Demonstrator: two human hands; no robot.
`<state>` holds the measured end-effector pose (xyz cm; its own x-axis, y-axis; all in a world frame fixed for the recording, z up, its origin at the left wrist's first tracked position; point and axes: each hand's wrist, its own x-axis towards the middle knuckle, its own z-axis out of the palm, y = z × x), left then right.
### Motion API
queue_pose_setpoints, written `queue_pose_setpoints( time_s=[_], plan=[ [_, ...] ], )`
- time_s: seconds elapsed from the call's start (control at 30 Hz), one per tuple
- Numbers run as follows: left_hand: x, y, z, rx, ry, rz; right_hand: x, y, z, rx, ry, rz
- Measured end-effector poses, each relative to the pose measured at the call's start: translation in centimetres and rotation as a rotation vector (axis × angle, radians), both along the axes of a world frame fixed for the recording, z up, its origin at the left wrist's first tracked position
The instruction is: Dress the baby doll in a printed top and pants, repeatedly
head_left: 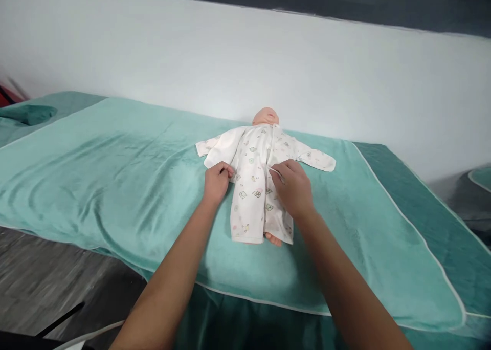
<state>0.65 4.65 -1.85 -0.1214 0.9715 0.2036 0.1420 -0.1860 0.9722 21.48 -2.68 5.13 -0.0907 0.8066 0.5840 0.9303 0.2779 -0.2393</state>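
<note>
A baby doll (265,116) lies on its back with its head toward the wall, dressed in a white baby gown (251,194) printed with small animals. Both sleeves spread out sideways, and a foot (273,239) shows below the hem. My right hand (294,187) pinches a thin white tie (274,171) at the middle of the gown's front. At the gown's left edge, beside the waist, my left hand (217,183) is closed with its fingertips at the cloth. What it grips is too small to make out.
A green velvety sheet (126,176) with white piping covers the bed, wrinkled on the left. Behind it stands a white wall (184,58). Grey flooring (34,273) and a pale cable (95,333) appear at lower left.
</note>
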Motion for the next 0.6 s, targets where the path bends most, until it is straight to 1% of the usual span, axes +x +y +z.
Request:
queue_pose_setpoints(
  time_s=[0.07,0.2,0.3,0.37,0.47,0.53,0.6],
  plan=[
    [0.0,0.0,0.0,-0.003,0.001,-0.003,0.3,-0.6,-0.3,-0.005,0.066,0.066],
    [0.1,-0.1,0.3,-0.005,0.004,-0.01,0.9,-1.5,-0.7,-0.039,0.086,0.148],
    [0.2,-0.3,0.5,-0.008,0.001,-0.013,0.9,-1.6,-0.4,-0.067,0.145,0.151],
    [0.2,-0.3,0.6,-0.005,0.01,-0.012,0.7,-1.1,0.2,-0.087,0.237,0.129],
    [0.3,-0.5,0.7,-0.003,0.019,-0.006,0.6,1.0,1.3,-0.078,0.421,0.079],
    [0.3,-0.5,0.7,-0.006,0.028,0.003,0.7,3.5,2.1,-0.042,0.526,0.046],
    [0.3,-0.4,0.7,-0.002,0.063,0.021,1.0,6.6,2.6,-0.016,0.583,0.019]
  ],
)
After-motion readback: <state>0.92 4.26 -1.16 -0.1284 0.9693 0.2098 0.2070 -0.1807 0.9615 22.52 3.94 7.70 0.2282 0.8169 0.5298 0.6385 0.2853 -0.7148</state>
